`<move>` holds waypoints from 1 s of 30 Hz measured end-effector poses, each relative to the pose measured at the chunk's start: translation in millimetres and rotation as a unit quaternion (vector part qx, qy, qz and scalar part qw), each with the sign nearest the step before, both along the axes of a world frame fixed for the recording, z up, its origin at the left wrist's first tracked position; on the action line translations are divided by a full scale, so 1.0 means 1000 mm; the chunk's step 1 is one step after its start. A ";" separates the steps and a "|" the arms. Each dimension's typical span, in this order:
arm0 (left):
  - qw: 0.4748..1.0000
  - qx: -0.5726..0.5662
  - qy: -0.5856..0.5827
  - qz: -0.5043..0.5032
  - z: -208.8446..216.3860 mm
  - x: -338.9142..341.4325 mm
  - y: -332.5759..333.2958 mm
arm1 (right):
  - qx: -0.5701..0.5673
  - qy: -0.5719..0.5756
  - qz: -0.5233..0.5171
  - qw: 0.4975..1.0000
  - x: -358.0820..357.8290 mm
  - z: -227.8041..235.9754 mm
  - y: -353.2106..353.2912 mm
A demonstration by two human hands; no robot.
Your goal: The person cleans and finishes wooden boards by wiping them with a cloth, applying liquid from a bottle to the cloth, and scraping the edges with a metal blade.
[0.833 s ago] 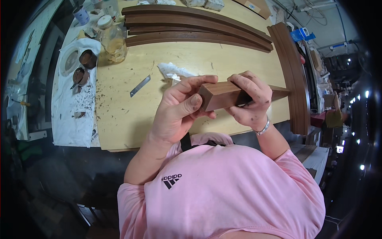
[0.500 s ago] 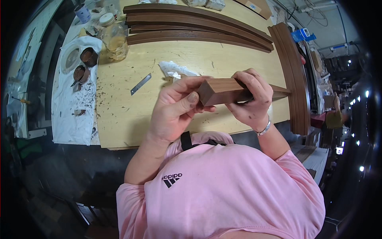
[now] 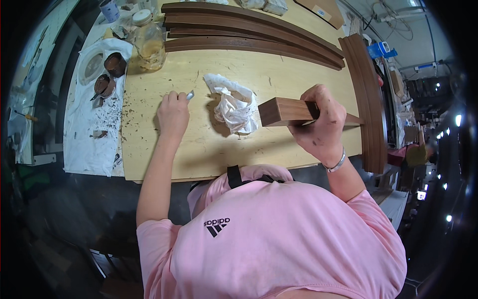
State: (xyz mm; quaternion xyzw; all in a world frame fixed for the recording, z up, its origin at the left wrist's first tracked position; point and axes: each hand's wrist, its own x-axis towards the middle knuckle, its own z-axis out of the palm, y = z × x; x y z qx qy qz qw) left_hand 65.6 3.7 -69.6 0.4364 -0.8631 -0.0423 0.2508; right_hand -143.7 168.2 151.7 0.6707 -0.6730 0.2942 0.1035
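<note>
Your left hand [image 3: 173, 112] at a metal blade [image 3: 190, 94], right hand [image 3: 326, 122] on a wood bar [image 3: 284, 110]
Along the table's [image 3: 289, 74] left edge, 2 dark cups [image 3: 118, 66] sit on a white sheet [image 3: 88, 149]; your left fingers cover all but the blade's tip, and I cannot tell whether they pinch it; past a crumpled white rag [image 3: 235, 112], the bar is clamped in your right hand, toward the table's front right corner.

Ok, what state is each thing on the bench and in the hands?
left hand: fingers curled over the metal blade; grip hidden
metal blade: mostly covered, one end showing
right hand: closed around the wooden bar
wooden bar: held by the right hand only
white wipe: crumpled
glass jar: lid on, partly filled
white cloth: spread out, brown-specked
</note>
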 end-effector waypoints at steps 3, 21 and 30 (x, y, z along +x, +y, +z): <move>0.998 -0.018 -0.056 -0.003 -0.005 0.001 -0.008 | 0.019 -0.010 -0.027 0.999 -0.001 0.001 0.003; 0.686 0.486 0.526 -0.131 0.137 -0.024 0.043 | 0.029 -0.030 -0.010 0.999 -0.003 0.007 -0.004; 0.676 0.300 0.592 -0.319 0.177 -0.046 0.074 | 0.009 -0.028 -0.027 0.999 -0.006 0.010 -0.006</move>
